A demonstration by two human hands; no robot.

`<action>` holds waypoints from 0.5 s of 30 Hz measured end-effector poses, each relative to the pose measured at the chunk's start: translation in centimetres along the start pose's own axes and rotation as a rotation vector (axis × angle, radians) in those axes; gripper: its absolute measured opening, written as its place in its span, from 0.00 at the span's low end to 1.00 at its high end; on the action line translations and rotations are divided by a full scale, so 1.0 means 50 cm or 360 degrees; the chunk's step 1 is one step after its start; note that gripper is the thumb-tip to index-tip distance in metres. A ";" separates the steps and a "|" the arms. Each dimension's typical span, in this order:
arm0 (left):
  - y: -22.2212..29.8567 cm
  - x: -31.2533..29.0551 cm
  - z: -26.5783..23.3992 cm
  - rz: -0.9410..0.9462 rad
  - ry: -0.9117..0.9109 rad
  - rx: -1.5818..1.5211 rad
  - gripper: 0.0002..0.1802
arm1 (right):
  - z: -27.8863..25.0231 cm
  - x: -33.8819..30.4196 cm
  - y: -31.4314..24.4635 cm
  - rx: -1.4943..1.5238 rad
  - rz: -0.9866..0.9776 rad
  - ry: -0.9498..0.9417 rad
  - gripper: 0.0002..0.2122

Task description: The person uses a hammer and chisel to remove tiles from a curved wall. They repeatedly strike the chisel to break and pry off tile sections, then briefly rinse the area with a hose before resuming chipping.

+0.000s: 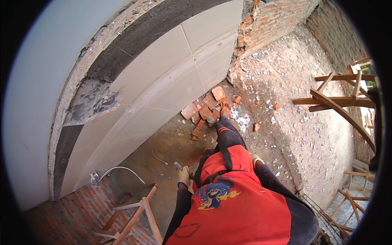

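My left hand, with a blue band at the wrist, is closed around a tool with a grey metal end. The rest of that tool is hidden in the grip, so its kind is unclear. On the other side of my red shirt, my right hand shows only in part beside my leg, with a pale band near the wrist. Its fingers cannot be made out. Ahead of my sandalled foot lies a pile of broken orange bricks, with a small round grey piece on it.
Large cream tiles cover the wall at left, chipped near its upper edge. A white hose hangs from a tap. Wooden frames stand at lower left and right. Rubble litters the floor to the right.
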State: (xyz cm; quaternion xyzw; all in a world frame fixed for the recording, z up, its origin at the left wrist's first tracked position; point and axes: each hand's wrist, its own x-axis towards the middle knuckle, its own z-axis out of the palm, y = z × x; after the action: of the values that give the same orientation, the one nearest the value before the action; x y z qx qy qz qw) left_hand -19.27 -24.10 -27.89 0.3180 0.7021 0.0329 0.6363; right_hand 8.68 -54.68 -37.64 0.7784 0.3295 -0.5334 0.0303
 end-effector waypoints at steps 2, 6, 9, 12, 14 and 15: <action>0.025 -0.001 0.007 0.0032 0.0011 0.0130 0.08 | -0.002 0.023 0.001 0.0292 0.0200 0.0142 0.17; 0.057 -0.021 0.008 0.0048 -0.0001 0.0262 0.08 | -0.020 0.014 0.006 0.1374 0.0846 -0.0245 0.20; 0.062 -0.034 0.001 0.0169 0.0053 0.0322 0.07 | -0.033 -0.004 0.017 0.1429 0.1154 -0.0163 0.19; 0.065 -0.040 -0.010 0.0365 0.0012 0.0235 0.05 | -0.031 -0.026 0.025 0.1261 0.1047 -0.0052 0.18; 0.075 -0.045 -0.012 0.0389 0.0147 0.0289 0.05 | -0.026 -0.041 0.026 0.0821 0.0779 0.0056 0.18; 0.086 -0.050 -0.013 0.0542 0.0144 0.0209 0.05 | -0.022 -0.048 0.023 0.0929 0.0828 0.0112 0.17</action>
State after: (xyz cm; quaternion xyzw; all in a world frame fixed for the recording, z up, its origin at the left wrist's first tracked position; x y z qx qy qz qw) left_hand -18.17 -21.67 -23.68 0.4713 0.6667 0.1086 0.5672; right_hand 9.70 -56.31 -35.48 0.8297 -0.0436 -0.5521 -0.0694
